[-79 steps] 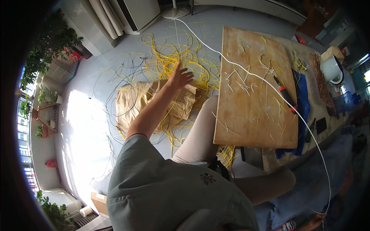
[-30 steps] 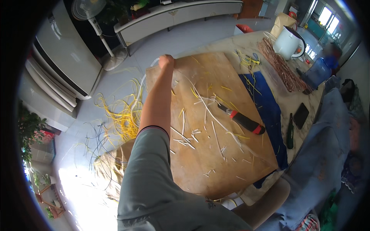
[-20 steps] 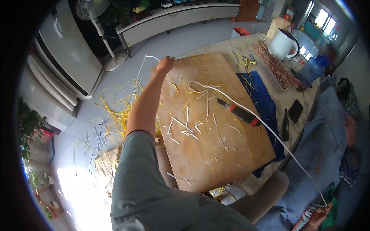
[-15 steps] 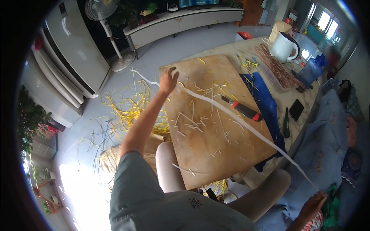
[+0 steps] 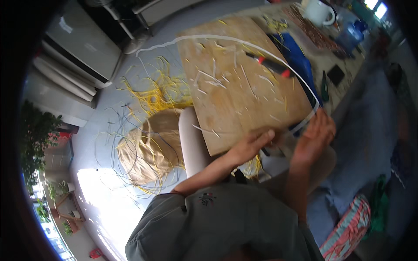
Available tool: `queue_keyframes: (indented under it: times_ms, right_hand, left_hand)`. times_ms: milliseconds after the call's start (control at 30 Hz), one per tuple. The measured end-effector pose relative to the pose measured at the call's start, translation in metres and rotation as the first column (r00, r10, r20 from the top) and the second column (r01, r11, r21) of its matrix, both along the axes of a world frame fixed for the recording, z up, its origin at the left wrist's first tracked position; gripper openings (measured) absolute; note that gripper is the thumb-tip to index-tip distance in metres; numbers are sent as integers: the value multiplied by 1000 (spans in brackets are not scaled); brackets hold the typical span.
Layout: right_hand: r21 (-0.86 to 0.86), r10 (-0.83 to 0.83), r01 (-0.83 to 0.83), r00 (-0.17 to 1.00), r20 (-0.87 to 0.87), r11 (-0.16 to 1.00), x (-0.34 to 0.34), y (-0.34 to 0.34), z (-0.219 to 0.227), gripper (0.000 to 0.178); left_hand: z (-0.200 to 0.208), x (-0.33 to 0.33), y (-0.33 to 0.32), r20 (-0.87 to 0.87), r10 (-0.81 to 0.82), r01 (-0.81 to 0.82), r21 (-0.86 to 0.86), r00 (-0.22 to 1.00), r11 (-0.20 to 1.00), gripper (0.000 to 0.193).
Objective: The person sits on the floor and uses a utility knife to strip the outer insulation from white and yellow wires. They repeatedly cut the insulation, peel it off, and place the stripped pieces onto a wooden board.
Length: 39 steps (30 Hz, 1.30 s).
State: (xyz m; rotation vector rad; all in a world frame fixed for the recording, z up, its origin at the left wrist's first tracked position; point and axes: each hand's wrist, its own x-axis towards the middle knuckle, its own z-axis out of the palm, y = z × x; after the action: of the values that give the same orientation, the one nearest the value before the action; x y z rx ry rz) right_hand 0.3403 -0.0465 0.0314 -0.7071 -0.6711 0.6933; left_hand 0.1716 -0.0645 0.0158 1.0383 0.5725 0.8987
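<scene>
A long white cable [image 5: 209, 37] arcs over the wooden board [image 5: 226, 117], from beyond its left edge round to my right hand [image 5: 317, 132]. My right hand is closed on the cable near the board's lower right corner, and a short end sticks out towards my left hand [image 5: 254, 145]. That hand is at the board's front edge, its thumb showing and its fingers smeared by motion. A black and red utility knife [image 5: 275, 67] lies on the board among white and yellow sheath scraps [image 5: 211, 78].
Tangled yellow wire strips [image 5: 161, 93] lie on the floor at the left, beside a tan sack [image 5: 150, 143]. Right of the board are blue cloth [image 5: 300, 65], a green-handled tool [image 5: 324, 87], a black phone [image 5: 335, 75], a copper wire bundle [image 5: 311, 28] and a white kettle [image 5: 317, 12].
My left hand has left the board's far left edge and come back near my right hand. My right hand has moved in from the far right with the cable, which now bows.
</scene>
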Motion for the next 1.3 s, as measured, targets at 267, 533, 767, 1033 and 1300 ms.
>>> queue_keyframes:
  times_ms: [267, 533, 767, 1033, 1300]
  right_hand:
    - [-234, 96, -136, 980, -174, 963, -32, -40, -43, 35]
    - [-411, 247, -412, 884, -397, 813, -40, -65, -72, 34]
    - [-831, 779, -468, 623, -70, 300, -9, -104, -29, 29]
    - [-421, 433, -118, 374, 820, 899, -28, 1, -30, 24]
    - [-743, 848, -457, 448, 282, 489, -62, 48, -51, 23]
  left_hand:
    - [-20, 47, 8, -180, 266, -230, 197, 947, 953, 38]
    - [-24, 39, 12, -454, 450, -363, 270, 769, 892, 24]
    - [-56, 20, 2, -519, 375, -244, 304, 768, 921, 10]
    - [-66, 12, -19, -561, 416, -181, 426, 716, 886, 13]
    - [-82, 14, -50, -140, 351, -372, -175, 926, 912, 23]
